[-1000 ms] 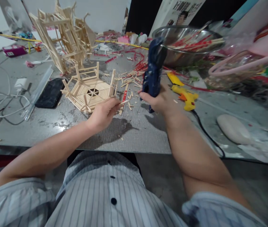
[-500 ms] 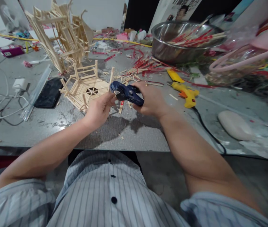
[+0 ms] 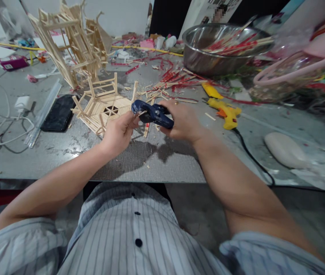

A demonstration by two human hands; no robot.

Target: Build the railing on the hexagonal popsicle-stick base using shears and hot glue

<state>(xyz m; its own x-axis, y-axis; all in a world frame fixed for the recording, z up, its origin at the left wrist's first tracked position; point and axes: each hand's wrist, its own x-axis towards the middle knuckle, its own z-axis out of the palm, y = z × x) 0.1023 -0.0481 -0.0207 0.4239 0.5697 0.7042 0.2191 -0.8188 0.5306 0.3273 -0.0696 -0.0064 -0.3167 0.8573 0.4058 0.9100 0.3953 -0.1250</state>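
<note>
My right hand (image 3: pixel 183 121) is wrapped round a dark blue cutter (image 3: pixel 151 113), held level over the grey table (image 3: pixel 162 160), jaws pointing left. My left hand (image 3: pixel 119 131) pinches a short thin wooden stick (image 3: pixel 141 113) whose tip sits in the cutter's jaws. Just beyond my left hand lies a hexagonal platform of wooden sticks (image 3: pixel 105 107) with upright posts. A taller stick frame (image 3: pixel 70 42) leans behind it.
A yellow glue gun (image 3: pixel 225 113) with a black cord lies right of my hands. A steel bowl (image 3: pixel 211 57) of red and wooden sticks stands behind, loose sticks (image 3: pixel 168 86) scattered before it. A black phone (image 3: pixel 57 113) and white cables (image 3: pixel 7 126) lie at left.
My right hand brought the cutter down from upright to level and moved it left to the stick in my left hand. Since half a second ago little has shifted.
</note>
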